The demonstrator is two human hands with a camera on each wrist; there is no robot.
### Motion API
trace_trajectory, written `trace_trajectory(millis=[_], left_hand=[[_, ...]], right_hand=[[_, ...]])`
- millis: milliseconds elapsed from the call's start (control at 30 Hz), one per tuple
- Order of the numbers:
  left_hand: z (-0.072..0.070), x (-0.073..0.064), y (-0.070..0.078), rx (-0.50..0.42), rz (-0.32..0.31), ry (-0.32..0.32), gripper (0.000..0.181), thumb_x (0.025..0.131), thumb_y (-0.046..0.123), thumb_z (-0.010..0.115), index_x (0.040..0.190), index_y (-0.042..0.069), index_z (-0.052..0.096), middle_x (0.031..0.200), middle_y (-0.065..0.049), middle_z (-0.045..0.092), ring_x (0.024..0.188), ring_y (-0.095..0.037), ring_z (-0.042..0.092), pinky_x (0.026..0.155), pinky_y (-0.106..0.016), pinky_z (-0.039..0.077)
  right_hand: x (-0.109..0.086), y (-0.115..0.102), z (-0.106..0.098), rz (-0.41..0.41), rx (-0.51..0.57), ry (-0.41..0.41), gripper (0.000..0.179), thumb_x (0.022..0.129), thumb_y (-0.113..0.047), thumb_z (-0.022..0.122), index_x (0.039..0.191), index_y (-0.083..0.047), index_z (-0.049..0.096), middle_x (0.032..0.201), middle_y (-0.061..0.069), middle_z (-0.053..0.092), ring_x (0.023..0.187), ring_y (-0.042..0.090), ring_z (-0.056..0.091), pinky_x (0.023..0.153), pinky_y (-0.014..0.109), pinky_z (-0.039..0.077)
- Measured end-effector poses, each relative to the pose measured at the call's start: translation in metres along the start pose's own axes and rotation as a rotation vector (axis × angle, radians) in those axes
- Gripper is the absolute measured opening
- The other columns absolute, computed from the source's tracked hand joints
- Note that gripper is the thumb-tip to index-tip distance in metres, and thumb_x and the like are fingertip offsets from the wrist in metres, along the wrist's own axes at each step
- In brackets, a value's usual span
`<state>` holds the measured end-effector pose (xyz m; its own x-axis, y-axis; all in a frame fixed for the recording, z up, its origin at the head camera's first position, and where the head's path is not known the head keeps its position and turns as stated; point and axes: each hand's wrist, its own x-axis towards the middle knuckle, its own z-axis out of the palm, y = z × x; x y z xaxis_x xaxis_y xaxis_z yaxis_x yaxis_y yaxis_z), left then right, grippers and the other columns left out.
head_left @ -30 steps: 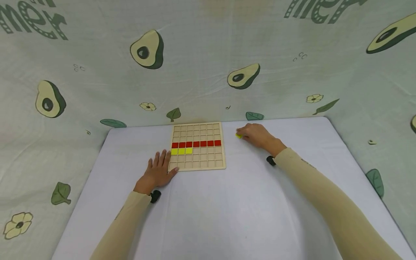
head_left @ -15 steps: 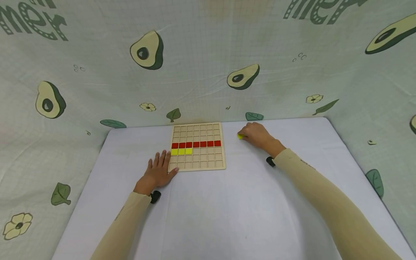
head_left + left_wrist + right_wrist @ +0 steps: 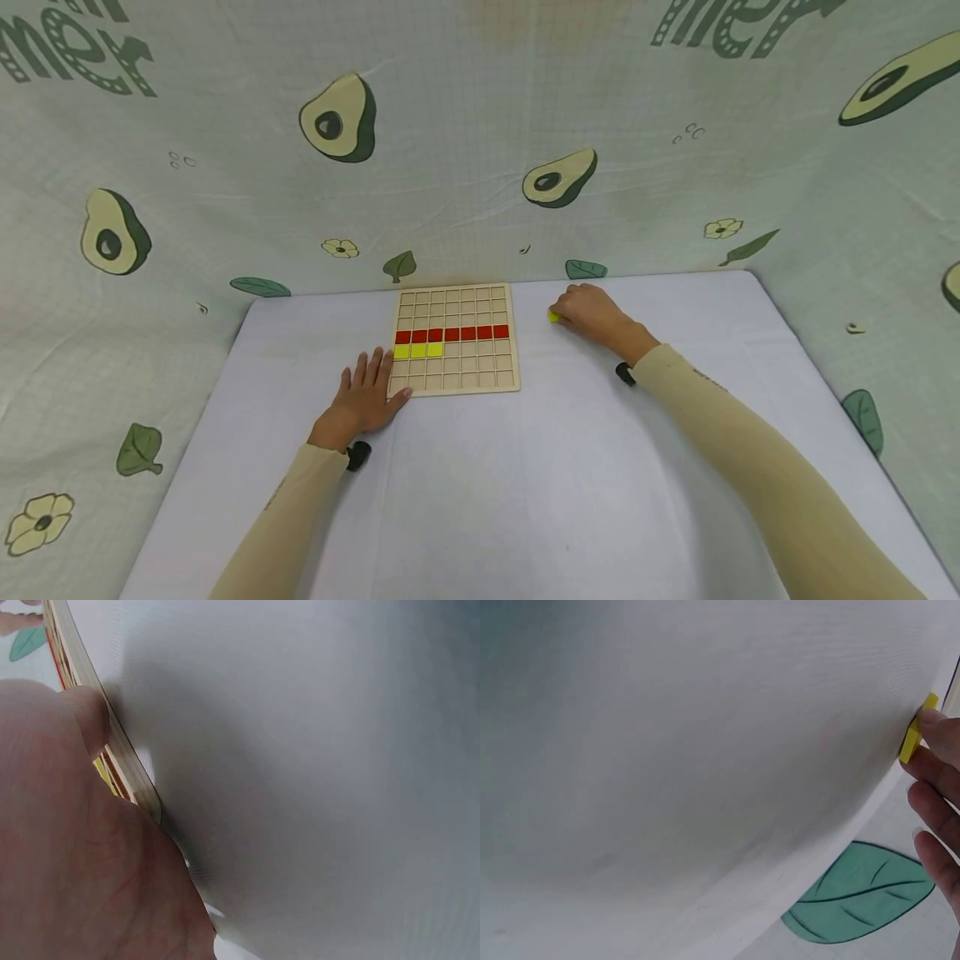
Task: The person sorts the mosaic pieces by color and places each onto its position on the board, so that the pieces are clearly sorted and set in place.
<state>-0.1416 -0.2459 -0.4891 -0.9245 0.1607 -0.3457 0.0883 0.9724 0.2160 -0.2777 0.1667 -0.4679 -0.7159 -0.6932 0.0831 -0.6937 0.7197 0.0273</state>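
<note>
A wooden grid board (image 3: 480, 367) lies toward the back of the white table. One row holds red square tiles (image 3: 468, 333) from side to side. In the row just in front, 3 yellow tiles (image 3: 418, 351) fill the left end. My left hand (image 3: 360, 404) rests with spread fingers at the board's front left corner, its thumb over the front rim; in the left wrist view that hand (image 3: 82, 847) covers part of the wooden edge (image 3: 135, 776). Right of the board, my right hand (image 3: 596, 315) pinches yellow tile material (image 3: 913, 735) between thumb and finger, low over the table.
The white table (image 3: 480, 500) spreads in front of the board. A cloth wall printed with avocados (image 3: 558, 177) and leaves rises behind the table's back edge and along both sides. Black wrist cameras (image 3: 358, 454) sit at both cuffs.
My right hand has shifted slightly right, staying beside the board with the yellow piece between its fingers. The left hand and the tiles on the board stay where they were.
</note>
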Motion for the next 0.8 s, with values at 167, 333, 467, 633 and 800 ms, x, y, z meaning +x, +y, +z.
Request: trace_trajectory(millis=[167,333,467,633,800], left_hand=[[0.000,0.000,0.001,0.003,-0.002,0.005,0.085,0.111,0.046,0.044,0.167,-0.005,0.005,0.174,-0.029,0.000,0.160,-0.052,-0.002,0.126,-0.070,0.002],[-0.004,-0.004,0.005,0.005,-0.004,-0.012,0.085,0.111,0.046,0.043,0.167,-0.005,0.004,0.175,-0.029,0.000,0.160,-0.052,-0.003,0.126,-0.069,0.002],[-0.009,-0.007,0.007,0.001,-0.005,-0.021,0.085,0.111,0.045,0.043,0.167,-0.005,0.005,0.174,-0.029,0.000,0.160,-0.052,-0.003,0.126,-0.069,0.001],[-0.009,-0.007,0.007,0.000,-0.003,-0.024,0.086,0.111,0.048,0.042,0.167,-0.005,0.004,0.174,-0.029,0.000,0.160,-0.051,-0.004,0.127,-0.068,0.001],[-0.009,-0.007,0.009,0.009,-0.013,-0.031,0.085,0.111,0.048,0.042,0.167,-0.005,0.005,0.174,-0.029,0.000,0.160,-0.051,-0.002,0.127,-0.068,0.002]], right_hand=[[-0.003,-0.001,-0.001,-0.021,0.006,0.015,0.006,0.092,-0.005,0.082,0.097,-0.006,0.080,0.094,0.008,0.080,0.082,0.025,0.065,0.082,0.042,0.057],[-0.007,-0.003,-0.003,-0.023,0.014,0.015,0.007,0.092,-0.005,0.081,0.099,-0.005,0.081,0.095,0.008,0.080,0.085,0.026,0.066,0.084,0.042,0.058],[-0.008,-0.006,-0.005,-0.012,0.011,0.009,0.013,0.093,-0.007,0.081,0.106,-0.005,0.081,0.101,0.009,0.080,0.091,0.027,0.068,0.088,0.043,0.058],[-0.010,-0.010,-0.008,-0.005,0.002,0.010,0.018,0.094,-0.007,0.080,0.112,-0.005,0.081,0.106,0.009,0.081,0.097,0.028,0.070,0.091,0.043,0.058],[-0.013,-0.015,-0.014,-0.020,-0.004,0.032,0.023,0.094,-0.006,0.080,0.116,-0.004,0.080,0.109,0.009,0.080,0.102,0.028,0.071,0.095,0.043,0.058]])
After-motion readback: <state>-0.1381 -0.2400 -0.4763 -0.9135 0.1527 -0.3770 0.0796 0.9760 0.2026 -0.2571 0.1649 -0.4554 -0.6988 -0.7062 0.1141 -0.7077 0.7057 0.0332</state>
